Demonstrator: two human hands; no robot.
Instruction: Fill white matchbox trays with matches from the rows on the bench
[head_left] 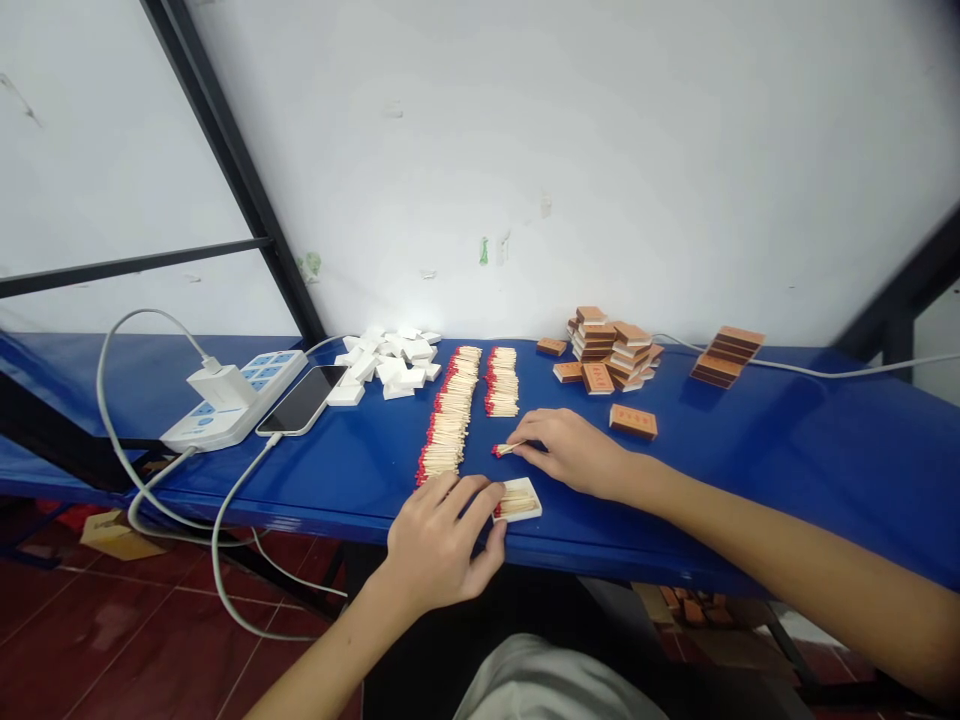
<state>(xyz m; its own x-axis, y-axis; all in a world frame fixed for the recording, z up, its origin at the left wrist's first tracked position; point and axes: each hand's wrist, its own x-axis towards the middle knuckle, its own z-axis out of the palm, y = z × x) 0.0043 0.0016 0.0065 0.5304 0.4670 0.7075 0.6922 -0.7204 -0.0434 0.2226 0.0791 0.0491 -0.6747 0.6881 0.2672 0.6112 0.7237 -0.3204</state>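
Note:
With my left hand [442, 540] I grip the left end of a small white matchbox tray [534, 508] near the table's front edge. Several red-tipped matches lie inside it, partly covered by my fingers. Just behind the tray, my right hand [574, 452] pinches a small bunch of matches [504, 450] by their plain ends, red heads pointing left. A long row of matches [450, 415] runs up the table beyond my left hand. To its right lies a shorter row of matches [502, 382].
White matchbox trays [390, 360] are heaped at the back. Brown matchboxes [596, 345] are stacked at the back right, with a single matchbox [634, 421] nearer and a joined matchbox group [727, 356] farther right. A phone [304, 400] and a power strip [247, 400] with cables occupy the left.

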